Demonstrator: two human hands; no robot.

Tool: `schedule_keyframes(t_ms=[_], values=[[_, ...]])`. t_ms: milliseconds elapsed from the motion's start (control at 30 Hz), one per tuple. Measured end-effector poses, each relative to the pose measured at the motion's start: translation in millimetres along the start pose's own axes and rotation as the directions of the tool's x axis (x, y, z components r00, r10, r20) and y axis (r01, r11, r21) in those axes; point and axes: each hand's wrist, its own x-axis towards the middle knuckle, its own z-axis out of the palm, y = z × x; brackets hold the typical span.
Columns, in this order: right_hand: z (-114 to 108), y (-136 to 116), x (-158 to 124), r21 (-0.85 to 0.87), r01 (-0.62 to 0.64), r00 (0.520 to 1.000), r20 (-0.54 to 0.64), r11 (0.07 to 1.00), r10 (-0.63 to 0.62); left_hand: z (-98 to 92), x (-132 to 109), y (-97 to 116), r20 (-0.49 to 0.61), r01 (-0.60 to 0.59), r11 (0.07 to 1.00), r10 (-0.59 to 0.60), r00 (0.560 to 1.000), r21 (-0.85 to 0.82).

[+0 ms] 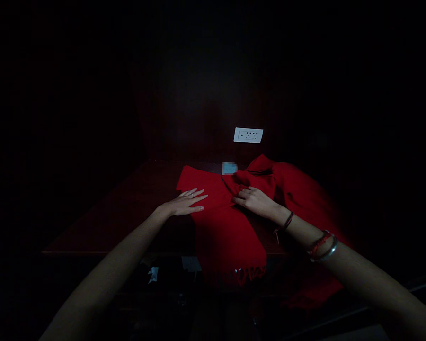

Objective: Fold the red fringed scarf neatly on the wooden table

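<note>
A red fringed scarf (227, 232) lies across the dark table, its near end with tassels hanging over the front edge. More of the red cloth is bunched on the right and drapes down past the table. My left hand (184, 202) rests flat on the scarf's left part, fingers spread, a ring on one finger. My right hand (253, 201) has its fingers bent and pressed together on a fold of the scarf, pinching it. Bracelets circle my right wrist and forearm.
A white wall socket (248, 135) sits on the dark back wall. Behind the scarf is a small pale card-like item (229, 168). The dark wooden table (102, 227) extends to the left. Pale scraps (153, 274) show below its front edge. The surroundings are very dark.
</note>
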Motion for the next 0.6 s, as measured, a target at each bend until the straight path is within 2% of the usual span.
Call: schedule_keyframes(t_ms=[133, 200, 267, 367, 467, 533, 600], values=[[1, 4, -6, 0.035, 0.001, 1.0, 0.003, 0.999, -0.001, -0.4, -1, -3, -0.04, 0.004, 1.0, -0.004, 0.999, 0.0], [1, -1, -7, 0.085, 0.026, 0.999, 0.044, 0.996, -0.03, -1.3, -1, -7, -0.105, 0.025, 1.0, -0.023, 0.994, 0.017], [-3, -8, -5, 0.144, -0.004, 0.997, 0.078, 0.989, -0.007, -2.3, -2, -13, -0.131, 0.077, 0.997, -0.073, 0.989, 0.03], [-16, -21, 9, 0.231, -0.102, 0.995, 0.029, 0.968, 0.098, -4.2, -3, -20, -0.025, 0.154, 0.988, -0.154, 0.988, 0.005], [-22, -36, 30, 0.343, -0.105, 0.991, -0.046, 0.933, 0.128, -8.1, -6, -20, 0.081, 0.195, 0.981, -0.193, 0.978, -0.017], [-16, -44, 43, 0.416, -0.112, 0.994, 0.041, 0.902, 0.104, -11.8, -9, -17, 0.117, 0.219, 0.976, -0.217, 0.969, -0.01], [-4, -48, 50, 0.476, -0.189, 0.971, 0.218, 0.859, 0.093, -15.1, -11, -14, 0.145, 0.245, 0.97, -0.242, 0.959, -0.001]])
